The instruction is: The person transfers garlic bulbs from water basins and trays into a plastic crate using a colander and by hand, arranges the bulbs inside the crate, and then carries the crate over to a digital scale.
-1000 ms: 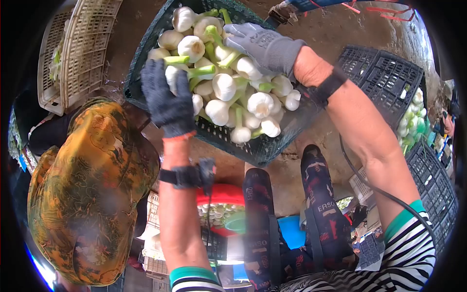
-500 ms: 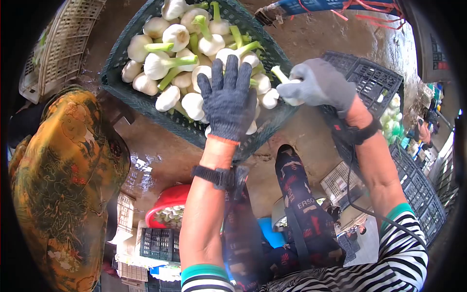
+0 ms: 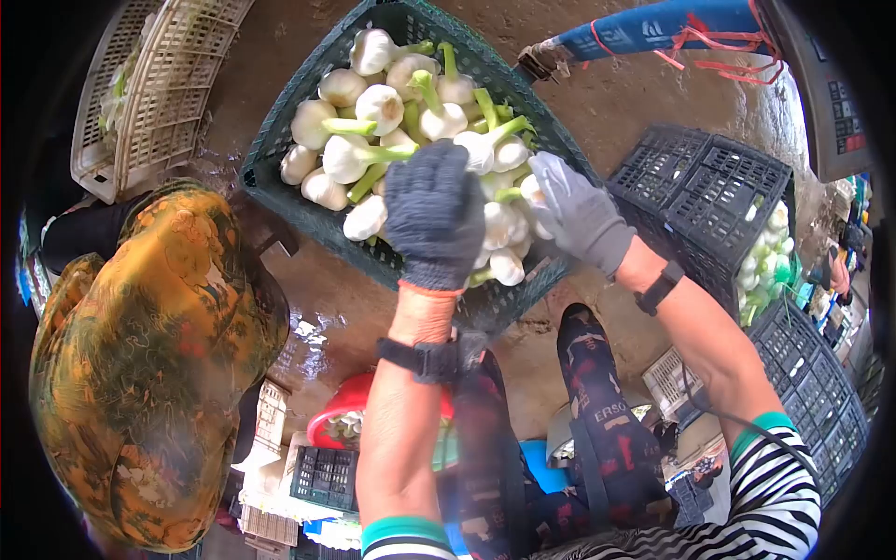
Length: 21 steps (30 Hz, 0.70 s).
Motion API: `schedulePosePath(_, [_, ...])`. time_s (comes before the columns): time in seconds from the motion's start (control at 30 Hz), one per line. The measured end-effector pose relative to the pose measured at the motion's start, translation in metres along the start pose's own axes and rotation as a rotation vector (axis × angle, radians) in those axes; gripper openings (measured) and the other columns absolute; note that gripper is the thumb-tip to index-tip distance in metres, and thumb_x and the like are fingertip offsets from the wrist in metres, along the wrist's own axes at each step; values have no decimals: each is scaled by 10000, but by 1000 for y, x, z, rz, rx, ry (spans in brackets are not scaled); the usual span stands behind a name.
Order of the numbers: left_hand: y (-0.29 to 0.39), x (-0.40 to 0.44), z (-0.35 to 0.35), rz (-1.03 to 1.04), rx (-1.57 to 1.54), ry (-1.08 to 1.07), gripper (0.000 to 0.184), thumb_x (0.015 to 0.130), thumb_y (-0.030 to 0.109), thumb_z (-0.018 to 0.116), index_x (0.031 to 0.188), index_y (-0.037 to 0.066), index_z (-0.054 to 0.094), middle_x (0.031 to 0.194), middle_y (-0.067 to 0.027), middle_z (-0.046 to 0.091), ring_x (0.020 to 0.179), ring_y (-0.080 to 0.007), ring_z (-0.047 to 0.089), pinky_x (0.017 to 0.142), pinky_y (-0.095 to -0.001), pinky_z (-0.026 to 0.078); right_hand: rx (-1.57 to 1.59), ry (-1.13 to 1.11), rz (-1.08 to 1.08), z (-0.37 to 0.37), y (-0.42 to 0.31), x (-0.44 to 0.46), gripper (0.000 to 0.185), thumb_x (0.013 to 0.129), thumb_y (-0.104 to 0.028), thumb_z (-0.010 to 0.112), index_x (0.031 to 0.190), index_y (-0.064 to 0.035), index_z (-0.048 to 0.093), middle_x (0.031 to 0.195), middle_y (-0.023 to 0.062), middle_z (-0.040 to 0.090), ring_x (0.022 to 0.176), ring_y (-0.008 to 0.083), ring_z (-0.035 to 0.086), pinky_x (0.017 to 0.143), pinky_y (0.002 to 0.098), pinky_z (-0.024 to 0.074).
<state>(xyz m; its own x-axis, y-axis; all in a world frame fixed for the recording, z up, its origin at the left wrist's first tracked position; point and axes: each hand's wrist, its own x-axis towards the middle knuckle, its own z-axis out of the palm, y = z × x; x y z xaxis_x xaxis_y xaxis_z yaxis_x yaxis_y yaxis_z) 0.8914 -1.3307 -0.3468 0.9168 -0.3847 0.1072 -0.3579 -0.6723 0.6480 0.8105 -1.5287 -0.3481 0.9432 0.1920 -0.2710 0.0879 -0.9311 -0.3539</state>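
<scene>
White garlic bulbs (image 3: 347,159) with cut green stems fill much of a dark green plastic crate (image 3: 280,121). My left hand (image 3: 434,215), in a dark grey knitted glove, is over the middle of the heap with its fingers curled down. Motion blurs it, and whatever lies under the fingers is hidden. At the crate's right side is my right hand (image 3: 581,210), in a light grey glove. Its fingers rest against a garlic bulb (image 3: 531,191), partly covered by the glove. Other bulbs (image 3: 505,224) lie between my two hands.
Stacked black crates (image 3: 700,187) stand on the right, pale crates (image 3: 163,93) at upper left. A person in a patterned orange-green garment (image 3: 159,373) is close on the left. A red basin (image 3: 350,401) sits below. A blue bar (image 3: 644,35) crosses the upper right.
My left hand's spread fingers have curled in. My right hand, which held a garlic bulb by the crate's edge, has moved in against the heap. The view has shifted slightly.
</scene>
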Motion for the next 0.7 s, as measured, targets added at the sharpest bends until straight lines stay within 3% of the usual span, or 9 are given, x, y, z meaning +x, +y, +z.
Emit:
schedulePosePath(0.03, [-3, 5, -6, -43, -26, 105, 298, 752, 126, 630, 1044, 83, 586, 1044, -115, 608, 988, -299, 566, 872, -405, 424, 135, 18, 84, 6, 3, -1, 465, 833, -247, 567, 1213, 4, 477, 1219, 213, 491, 1053, 355, 527, 881, 406, 449])
schedulePosePath(0.07, [-10, 13, -12, -53, -89, 136, 292, 750, 119, 633, 1034, 65, 590, 1017, -121, 612, 937, -302, 580, 823, -388, 451, 196, 106, 104, 5, 2, 1, 406, 876, -245, 566, 1193, -2, 498, 1121, 155, 564, 965, 275, 582, 823, 360, 481])
schedulePosePath(0.17, [-29, 51, -13, 80, -70, 149, 282, 756, 118, 624, 1025, 34, 597, 973, -142, 620, 846, -313, 598, 736, -373, 491, 1329, 112, 808, -2, -11, 7, 375, 852, -167, 626, 1166, 5, 515, 1066, 79, 577, 914, 166, 563, 742, 295, 482])
schedulePosePath(0.2, [-26, 62, -12, 66, -32, 49, 297, 767, 134, 610, 1052, 51, 599, 953, -155, 624, 872, -307, 600, 751, -372, 490, 1358, 237, 805, -6, -19, 5, 324, 854, -116, 634, 1141, -9, 528, 987, 25, 591, 849, 114, 562, 699, 244, 475])
schedulePosePath(0.3, [-21, 83, 9, 61, 456, -325, 242, 784, 149, 550, 1011, 101, 621, 894, -121, 646, 778, -306, 635, 665, -413, 509, 1340, 389, 937, 33, -19, -1, 302, 890, -205, 612, 1117, -13, 560, 924, 17, 605, 751, 59, 547, 624, 199, 464])
schedulePosePath(0.43, [-21, 99, 30, -41, 565, -472, 177, 790, 189, 529, 841, 93, 668, 829, -141, 672, 767, -308, 654, 657, -416, 517, 561, 279, 699, 38, -8, -3, 311, 833, -284, 614, 1035, -53, 565, 949, 150, 644, 867, 314, 620, 743, 381, 493])
schedulePosePath(0.47, [-18, 101, 29, -35, 528, -424, 204, 785, 226, 542, 818, 83, 683, 843, -149, 674, 809, -315, 655, 686, -427, 519, 561, 170, 762, 22, -14, 1, 392, 802, -383, 602, 1016, -56, 564, 976, 206, 620, 924, 365, 590, 784, 425, 477])
schedulePosePath(0.6, [-19, 115, 31, -42, 514, -597, 286, 771, 263, 560, 928, 58, 682, 898, -177, 662, 870, -319, 646, 746, -425, 519, 232, 180, 619, -12, -28, -7, 357, 841, -304, 552, 1102, -61, 562, 1013, 189, 619, 915, 350, 595, 811, 417, 471])
schedulePosePath(0.7, [-20, 113, 41, -8, 484, -548, 293, 763, 282, 565, 918, 65, 687, 953, -187, 651, 899, -317, 639, 763, -423, 516, 472, 350, 330, -7, -28, -2, 337, 851, -236, 521, 1126, -43, 561, 1059, 179, 607, 953, 335, 579, 838, 414, 465])
